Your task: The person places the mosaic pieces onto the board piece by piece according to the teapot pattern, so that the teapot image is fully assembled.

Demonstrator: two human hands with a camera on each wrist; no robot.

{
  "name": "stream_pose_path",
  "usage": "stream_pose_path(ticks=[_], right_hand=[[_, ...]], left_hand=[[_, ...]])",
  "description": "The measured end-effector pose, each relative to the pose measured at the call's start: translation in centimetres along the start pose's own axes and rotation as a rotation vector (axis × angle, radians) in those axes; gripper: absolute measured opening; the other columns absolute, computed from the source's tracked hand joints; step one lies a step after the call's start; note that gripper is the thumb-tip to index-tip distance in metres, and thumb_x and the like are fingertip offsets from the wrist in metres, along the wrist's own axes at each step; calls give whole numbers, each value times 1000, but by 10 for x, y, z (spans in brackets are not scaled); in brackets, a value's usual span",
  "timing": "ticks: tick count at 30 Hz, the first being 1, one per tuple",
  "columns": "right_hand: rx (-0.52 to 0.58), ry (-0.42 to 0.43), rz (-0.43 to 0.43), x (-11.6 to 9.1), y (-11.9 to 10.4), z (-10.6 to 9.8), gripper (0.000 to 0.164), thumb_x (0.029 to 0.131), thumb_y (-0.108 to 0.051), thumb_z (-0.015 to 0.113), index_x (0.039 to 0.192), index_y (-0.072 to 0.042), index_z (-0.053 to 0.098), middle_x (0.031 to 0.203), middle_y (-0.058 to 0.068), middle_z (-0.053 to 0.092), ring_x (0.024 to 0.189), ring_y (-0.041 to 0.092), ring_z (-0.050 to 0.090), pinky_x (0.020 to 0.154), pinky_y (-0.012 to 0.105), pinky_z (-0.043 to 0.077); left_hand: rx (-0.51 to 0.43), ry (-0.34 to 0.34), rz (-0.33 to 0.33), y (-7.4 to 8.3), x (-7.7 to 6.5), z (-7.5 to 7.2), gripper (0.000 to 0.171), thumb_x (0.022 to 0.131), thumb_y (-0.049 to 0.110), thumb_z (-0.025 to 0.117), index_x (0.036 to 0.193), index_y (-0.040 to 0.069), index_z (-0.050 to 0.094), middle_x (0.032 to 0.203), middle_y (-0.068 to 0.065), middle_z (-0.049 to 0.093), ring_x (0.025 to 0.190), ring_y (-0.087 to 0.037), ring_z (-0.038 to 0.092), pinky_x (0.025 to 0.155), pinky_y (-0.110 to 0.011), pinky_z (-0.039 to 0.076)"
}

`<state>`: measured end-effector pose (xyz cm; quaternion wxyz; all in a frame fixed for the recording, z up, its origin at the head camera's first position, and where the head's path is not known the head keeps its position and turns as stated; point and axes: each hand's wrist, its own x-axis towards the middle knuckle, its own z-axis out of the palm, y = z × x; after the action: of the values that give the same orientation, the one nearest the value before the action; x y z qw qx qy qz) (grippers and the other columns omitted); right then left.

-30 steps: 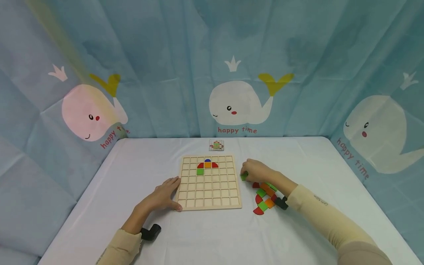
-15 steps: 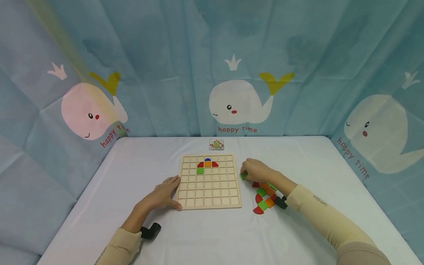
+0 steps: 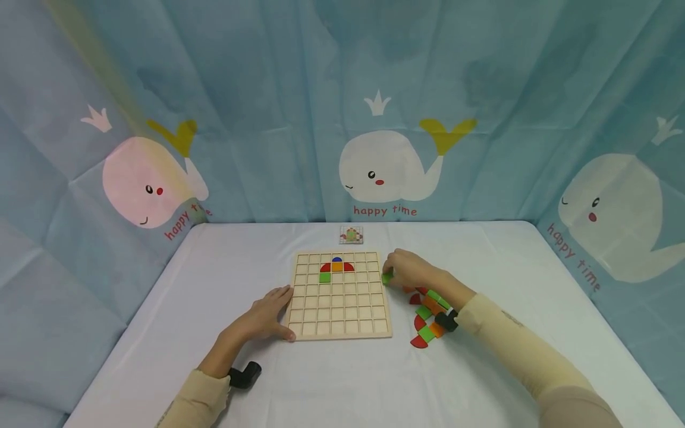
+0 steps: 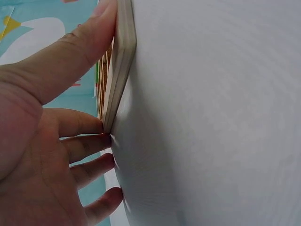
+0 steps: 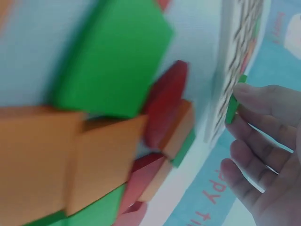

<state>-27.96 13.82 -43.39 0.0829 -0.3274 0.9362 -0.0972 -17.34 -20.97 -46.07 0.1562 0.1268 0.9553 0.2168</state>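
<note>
A blue curtain (image 3: pixel 267 89) printed with white whales hangs round the far and side edges of a white table (image 3: pixel 187 285). In the middle of the table lies a wooden grid board (image 3: pixel 340 309), its squares mostly bare; in its far rows sit a blue piece, two red quarter-rounds, an orange square and a green square (image 3: pixel 324 277).

The left hand (image 3: pixel 266 315) rests against the board's near left corner. From the left wrist view the thumb lies along the board's edge and the other fingers (image 4: pixel 82 146) are straight and slightly spread, their tips touching the corner; nothing is gripped.

The right hand (image 3: pixel 409 270) is at the board's right edge, over the table just beside the far rows. It pinches a small green piece (image 3: pixel 386 277) between thumb and fingertips (image 5: pixel 263 101); the right wrist view shows the piece held on edge close to the board's rim, clear of the squares.

Near and right of that hand lies a loose heap of pieces (image 3: pixel 428 315) in red, orange and green. Beyond the board's far edge, a small pattern card (image 3: pixel 351 235) lies flat on the table.
</note>
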Motion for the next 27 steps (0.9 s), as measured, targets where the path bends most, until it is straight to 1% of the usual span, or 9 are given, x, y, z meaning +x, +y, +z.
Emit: stream_pose_path(ticks=[6,11,18,27], right_hand=[[22,47,-41,10,-12,-6,23,81,-18,78,100,-6,75,93,2,70,91,17,57,87,34,51],[42,81,-67,23,-21,-4,24,80,-16,77,101,-4,75,96,5,70,93,20,58,87,36,51],[52,61,-80,42,-36,2,24,81,-15,77,103,-5,74,98,5,70,97,20,58,89,36,51],[19,35,-123,60,-55,9,21,83,-17,76,101,-7,75,96,4,69,90,17,57,87,34,50]], left_hand=[[6,-4,-3,0,0,0,112,66,38,87,151,-4,27,158,-25,24,146,-47,20,112,-69,22],[11,-2,-2,-1,0,1,112,65,38,88,151,-3,28,158,-25,25,146,-48,21,111,-69,22],[7,-2,-8,-1,0,0,112,66,37,88,151,-3,28,159,-25,24,146,-47,20,112,-69,22],[-4,4,-16,-1,0,2,113,65,37,88,151,-3,27,159,-24,24,147,-47,20,113,-68,21]])
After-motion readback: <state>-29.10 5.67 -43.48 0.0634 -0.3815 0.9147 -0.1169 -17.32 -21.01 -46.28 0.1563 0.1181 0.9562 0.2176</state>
